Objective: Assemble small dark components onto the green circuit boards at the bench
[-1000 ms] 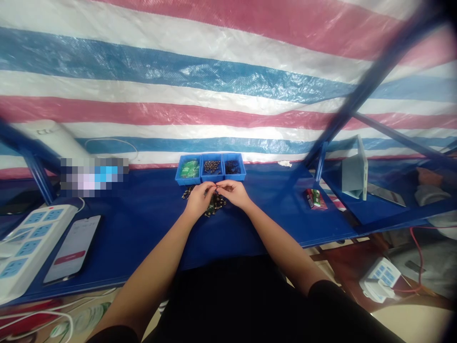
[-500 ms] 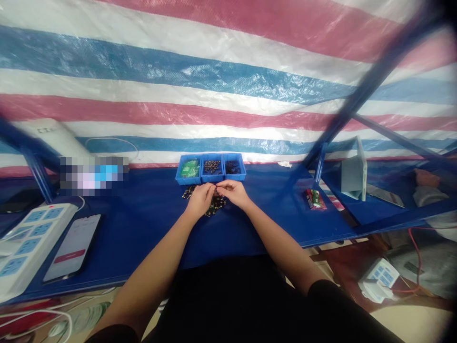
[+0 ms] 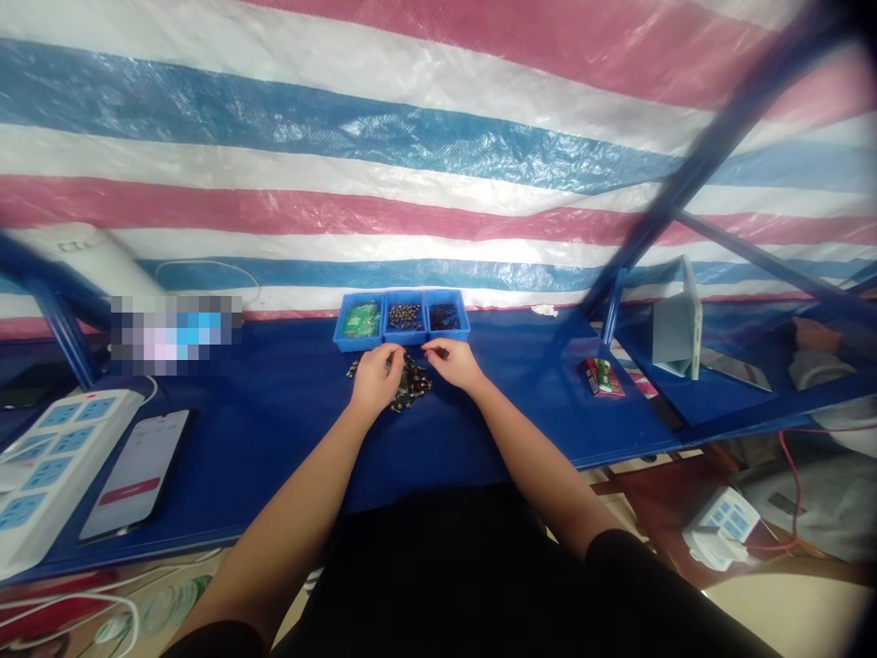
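Note:
My left hand [image 3: 378, 376] is over the left side of a loose pile of small black and brass-coloured parts [image 3: 413, 387] on the blue table. Its thumb and fingers are drawn together, and whatever they hold is too small to name. To the right, apart from it, my right hand [image 3: 455, 363] is in a pinch just in front of the bins; anything between its fingertips cannot be made out. Three joined blue bins stand behind the hands: one with green pieces in clear plastic [image 3: 362, 320], one with small brass-coloured parts [image 3: 405, 317], one with small black parts [image 3: 445, 317].
A white power strip [image 3: 102, 402] and a phone [image 3: 137, 471] lie at the left. On the right are a small red and green box [image 3: 603, 376], a blue metal frame [image 3: 658, 219] and a propped tablet [image 3: 678, 320]. Another person's hand [image 3: 817, 334] shows at far right.
My hands were together at the fingertips and have moved apart, the left one slightly left and the right one slightly right. More of the pile shows between them.

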The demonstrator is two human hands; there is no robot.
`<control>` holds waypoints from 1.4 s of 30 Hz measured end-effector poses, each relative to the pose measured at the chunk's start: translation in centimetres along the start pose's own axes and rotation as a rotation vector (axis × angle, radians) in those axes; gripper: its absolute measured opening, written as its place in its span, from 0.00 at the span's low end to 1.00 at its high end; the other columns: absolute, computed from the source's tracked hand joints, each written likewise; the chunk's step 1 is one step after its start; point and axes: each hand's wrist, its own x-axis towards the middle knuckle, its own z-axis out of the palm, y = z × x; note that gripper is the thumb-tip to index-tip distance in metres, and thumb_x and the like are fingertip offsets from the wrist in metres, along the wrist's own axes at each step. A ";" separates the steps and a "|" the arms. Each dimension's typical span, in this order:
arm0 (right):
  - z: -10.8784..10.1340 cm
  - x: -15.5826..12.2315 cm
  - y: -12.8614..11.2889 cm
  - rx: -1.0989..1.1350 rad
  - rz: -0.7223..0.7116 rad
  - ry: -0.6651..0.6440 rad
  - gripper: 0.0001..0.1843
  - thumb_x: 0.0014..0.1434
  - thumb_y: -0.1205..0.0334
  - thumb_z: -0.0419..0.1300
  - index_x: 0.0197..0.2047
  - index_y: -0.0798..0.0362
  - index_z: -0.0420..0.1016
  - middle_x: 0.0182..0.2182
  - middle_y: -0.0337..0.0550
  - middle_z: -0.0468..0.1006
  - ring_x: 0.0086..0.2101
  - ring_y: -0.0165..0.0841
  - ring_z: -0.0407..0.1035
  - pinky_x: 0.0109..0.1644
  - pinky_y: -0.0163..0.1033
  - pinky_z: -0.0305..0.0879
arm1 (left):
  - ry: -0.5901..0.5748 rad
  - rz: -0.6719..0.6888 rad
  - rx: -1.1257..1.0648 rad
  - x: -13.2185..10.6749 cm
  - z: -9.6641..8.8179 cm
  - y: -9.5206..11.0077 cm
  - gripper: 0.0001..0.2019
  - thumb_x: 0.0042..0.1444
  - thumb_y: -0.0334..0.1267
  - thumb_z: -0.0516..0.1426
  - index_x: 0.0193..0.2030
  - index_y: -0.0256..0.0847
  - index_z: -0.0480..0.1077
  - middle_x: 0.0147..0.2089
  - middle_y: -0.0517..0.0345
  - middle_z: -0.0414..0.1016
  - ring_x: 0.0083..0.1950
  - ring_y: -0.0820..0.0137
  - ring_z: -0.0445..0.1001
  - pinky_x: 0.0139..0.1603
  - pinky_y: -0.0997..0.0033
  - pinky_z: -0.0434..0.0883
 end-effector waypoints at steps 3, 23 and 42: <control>-0.6 -0.2 0.4 -0.187 -0.087 -0.172 0.12 0.55 0.70 0.60 0.42 0.54 0.80 0.36 0.44 0.80 0.33 0.31 0.72 0.43 0.39 0.69 | -0.016 0.007 0.013 0.0 0.1 -0.1 0.11 0.63 0.41 0.50 0.40 0.42 0.72 0.34 0.57 0.79 0.38 0.65 0.75 0.46 0.66 0.68; 0.6 -0.4 -0.4 0.151 0.014 -0.027 0.14 0.54 0.58 0.62 0.44 0.54 0.77 0.33 0.41 0.79 0.30 0.30 0.71 0.37 0.36 0.68 | -0.097 0.085 -0.020 0.0 0.6 -0.6 0.09 0.60 0.42 0.54 0.42 0.44 0.73 0.34 0.59 0.78 0.34 0.68 0.74 0.42 0.67 0.69; 1.6 -0.4 -0.9 0.481 0.170 -0.019 0.19 0.46 0.50 0.69 0.38 0.55 0.77 0.31 0.43 0.80 0.30 0.32 0.74 0.41 0.40 0.72 | -0.100 0.058 -0.048 -0.2 0.5 -0.6 0.11 0.62 0.45 0.53 0.43 0.44 0.73 0.40 0.56 0.79 0.39 0.67 0.75 0.45 0.67 0.69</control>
